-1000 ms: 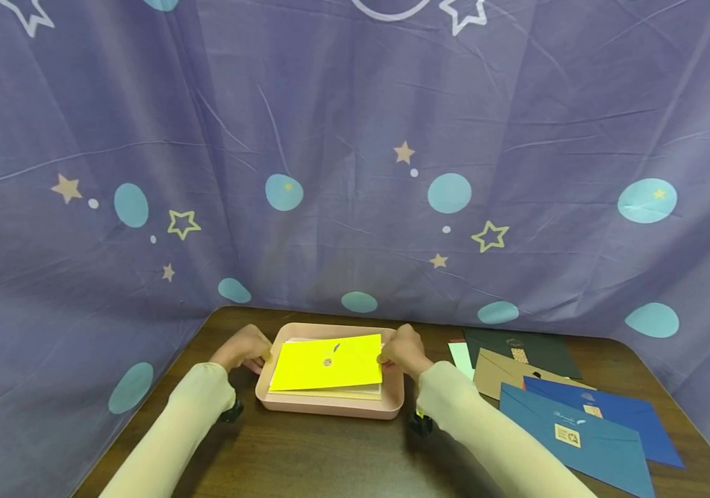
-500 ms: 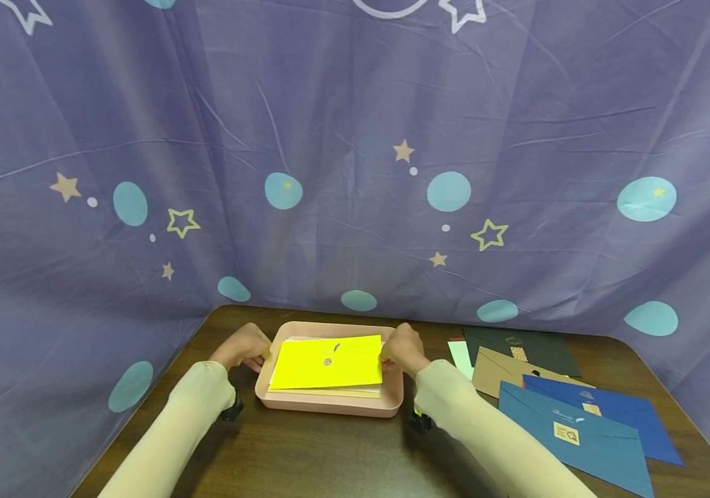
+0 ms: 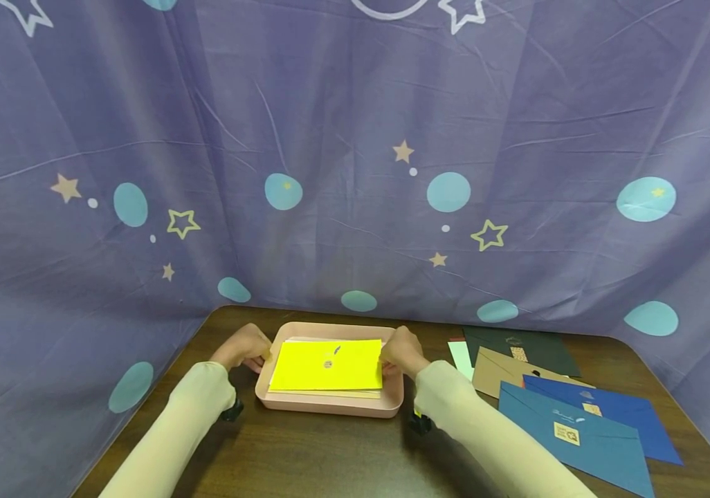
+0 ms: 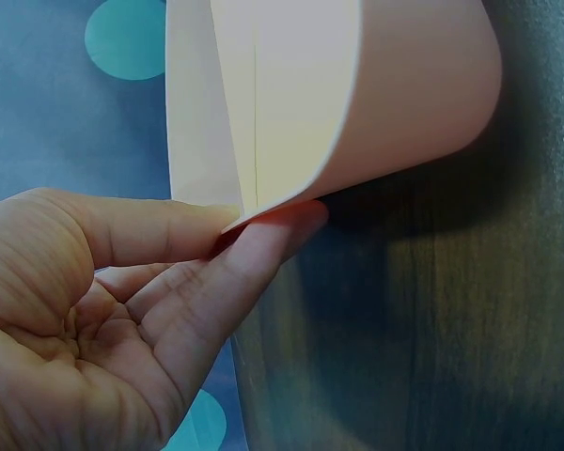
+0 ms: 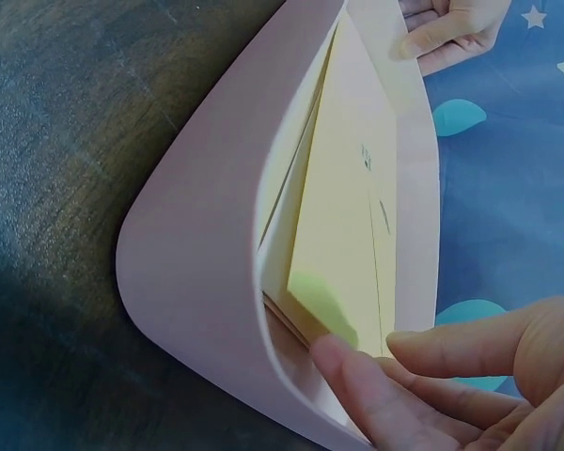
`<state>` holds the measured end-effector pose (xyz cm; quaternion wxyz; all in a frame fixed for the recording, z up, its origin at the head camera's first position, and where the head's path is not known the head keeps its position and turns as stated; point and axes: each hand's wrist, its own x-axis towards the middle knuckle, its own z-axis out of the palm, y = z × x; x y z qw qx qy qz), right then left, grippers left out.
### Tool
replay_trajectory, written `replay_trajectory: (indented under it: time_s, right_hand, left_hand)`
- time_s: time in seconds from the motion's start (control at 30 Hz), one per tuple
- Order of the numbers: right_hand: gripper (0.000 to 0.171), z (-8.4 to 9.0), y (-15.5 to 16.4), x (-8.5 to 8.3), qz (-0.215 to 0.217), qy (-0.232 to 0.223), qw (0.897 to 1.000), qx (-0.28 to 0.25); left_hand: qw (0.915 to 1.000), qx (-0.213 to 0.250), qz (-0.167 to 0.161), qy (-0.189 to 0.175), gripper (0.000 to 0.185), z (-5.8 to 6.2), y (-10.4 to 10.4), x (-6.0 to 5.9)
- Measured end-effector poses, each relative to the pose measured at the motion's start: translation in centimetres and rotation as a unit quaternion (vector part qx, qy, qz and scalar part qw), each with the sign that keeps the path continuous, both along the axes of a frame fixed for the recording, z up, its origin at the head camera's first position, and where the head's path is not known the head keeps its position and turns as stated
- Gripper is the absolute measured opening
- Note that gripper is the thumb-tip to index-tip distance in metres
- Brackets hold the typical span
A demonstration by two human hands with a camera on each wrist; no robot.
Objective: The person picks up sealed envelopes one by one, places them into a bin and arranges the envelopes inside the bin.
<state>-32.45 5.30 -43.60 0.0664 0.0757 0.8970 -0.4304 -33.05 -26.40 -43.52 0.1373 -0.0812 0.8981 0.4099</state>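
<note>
head view: compared with half a second earlier, the bright yellow paper envelope [image 3: 327, 364] lies flatter and lower on the stack inside the shallow pink plastic tray [image 3: 330, 404]; both hands stay at the tray's short ends, and the camera view is nearly unchanged.

the tray serves as the landmark. one tray sits on the dark brown wooden table [image 3: 305, 456]. one yellow envelope tops a small stack of pale cards in the tray; their number cannot be told.

left hand [image 3: 244, 348]: at the tray's left end, thumb above and fingers [image 4: 254, 254] below the rim, pinching the rim lightly, fingers otherwise relaxed.

right hand [image 3: 401, 351]: at the tray's right end, fingertips [image 5: 357, 376] curled over the rim and touching the yellow envelope's edge; whether they grip it cannot be told.

right of the tray, spread on the table: two dark blue paper envelopes [image 3: 579, 436], one tan kraft envelope [image 3: 497, 370], one dark green envelope [image 3: 535, 349], one pale green card [image 3: 461, 356]. behind the tray hangs one purple curtain printed with stars and teal dots [image 3: 355, 173].
</note>
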Motion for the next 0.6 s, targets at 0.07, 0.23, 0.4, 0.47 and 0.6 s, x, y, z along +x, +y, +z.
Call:
replay_trajectory:
  time_s: [0.07,0.23,0.4,0.47,0.6]
  right_hand:
    - [0.010,0.06,-0.03,0.05,-0.001,-0.003,1.000,0.001]
    - [0.008,0.01,-0.06,0.08,0.003,-0.005,1.000,0.000]
    - [0.007,-0.17,-0.11,0.00,0.005,-0.009,1.000,-0.011]
    - [0.008,-0.19,-0.12,-0.04,0.004,-0.010,1.000,-0.014]
    - [0.008,-0.13,-0.09,-0.10,0.002,-0.013,1.000,-0.017]
  left_hand:
    - [1.0000,0.000,0.000,0.001,0.027,0.00,0.04,0.01]
    - [1.0000,-0.001,0.004,0.002,0.026,0.10,0.08,0.07]
    - [1.0000,-0.001,0.000,0.001,0.026,0.26,0.15,0.20]
    - [1.0000,0.000,-0.001,0.001,0.026,0.29,0.15,0.24]
    - [1.0000,0.004,-0.002,0.005,0.026,0.34,0.11,0.33]
